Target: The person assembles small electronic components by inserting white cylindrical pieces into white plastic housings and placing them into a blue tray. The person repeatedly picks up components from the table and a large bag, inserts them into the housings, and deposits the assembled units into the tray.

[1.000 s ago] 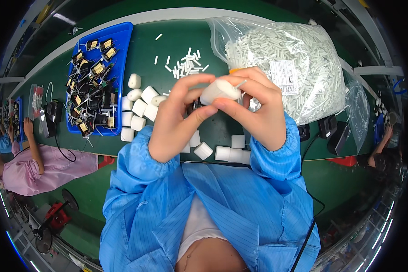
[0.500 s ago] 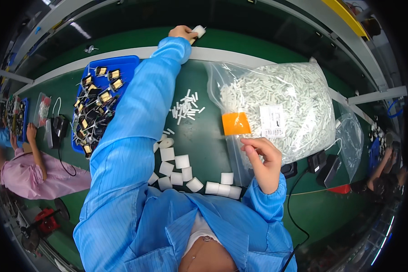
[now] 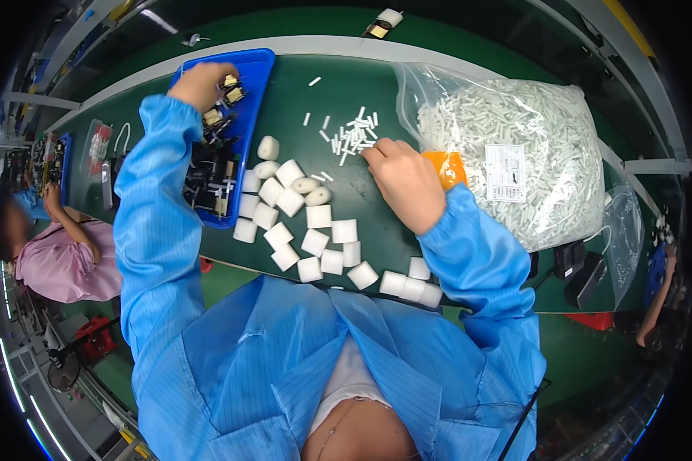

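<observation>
My left hand [image 3: 200,84] is over the far end of a blue tray [image 3: 260,84] with its fingers curled at a small black-and-yellow transformer [image 3: 230,81]. More transformers with wire leads lie in the tray below it. My right hand [image 3: 404,183] has its fingers bent together at the edge of a loose heap of short white tubes [image 3: 355,136]; what its fingertips hold, if anything, is hidden. Between my arms lie several white foam-like blocks [image 3: 290,201]. On the far green strip rests a transformer with a white block on its end [image 3: 382,24].
A big clear bag of white tubes [image 3: 546,115] with an orange label [image 3: 447,167] stands beside my right hand. Black boxes [image 3: 586,278] with cables are at the right. A person in pink [image 3: 68,257] sits at the left. A pale rail [image 3: 346,46] runs along the table's far edge.
My left hand has let go of the transformer with the white block on the far strip and come back to the tray. My right hand has moved from the bag to the tube heap.
</observation>
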`<state>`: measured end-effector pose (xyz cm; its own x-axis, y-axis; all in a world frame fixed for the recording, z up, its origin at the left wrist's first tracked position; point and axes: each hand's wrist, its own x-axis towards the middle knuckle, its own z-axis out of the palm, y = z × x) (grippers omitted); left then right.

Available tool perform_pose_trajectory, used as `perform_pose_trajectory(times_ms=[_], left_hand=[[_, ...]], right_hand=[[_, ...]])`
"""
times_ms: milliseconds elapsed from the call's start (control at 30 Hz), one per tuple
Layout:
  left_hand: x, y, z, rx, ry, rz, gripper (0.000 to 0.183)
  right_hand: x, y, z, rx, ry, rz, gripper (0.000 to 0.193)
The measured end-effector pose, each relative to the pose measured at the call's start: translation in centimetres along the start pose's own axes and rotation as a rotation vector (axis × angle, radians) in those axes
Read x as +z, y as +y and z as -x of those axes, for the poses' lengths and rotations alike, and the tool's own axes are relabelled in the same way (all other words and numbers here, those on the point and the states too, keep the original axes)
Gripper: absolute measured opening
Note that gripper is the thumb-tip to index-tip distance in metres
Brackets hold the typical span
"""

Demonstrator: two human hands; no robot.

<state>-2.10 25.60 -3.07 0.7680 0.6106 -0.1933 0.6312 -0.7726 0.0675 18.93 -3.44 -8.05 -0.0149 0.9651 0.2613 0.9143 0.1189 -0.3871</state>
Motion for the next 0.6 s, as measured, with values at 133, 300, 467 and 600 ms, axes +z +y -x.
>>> perform_pose_trajectory(times_ms=[133, 300, 467, 600], left_hand=[[4.5, -1.4, 2.3, 0.041, -0.144, 0.212, 0.032], [4.3, 1.2, 1.2, -0.295, 0.217, 0.077, 0.034], [5.0, -0.5, -0.7, -0.32, 0.027, -0.049, 0.039], [4.0, -0.4, 0.5, -0.113, 0.328, 0.095, 0.035]], right_hand=[[3.1, 0.9, -0.9, 0.014, -0.064, 0.143, 0.011], [3.3, 0.7, -0.5, 0.027, -0.049, 0.161, 0.013], [2.8, -0.1, -0.5, 0.045, -0.063, 0.113, 0.013], [0.3, -0.4, 0.4, 0.07, 0.029, -0.088, 0.016]])
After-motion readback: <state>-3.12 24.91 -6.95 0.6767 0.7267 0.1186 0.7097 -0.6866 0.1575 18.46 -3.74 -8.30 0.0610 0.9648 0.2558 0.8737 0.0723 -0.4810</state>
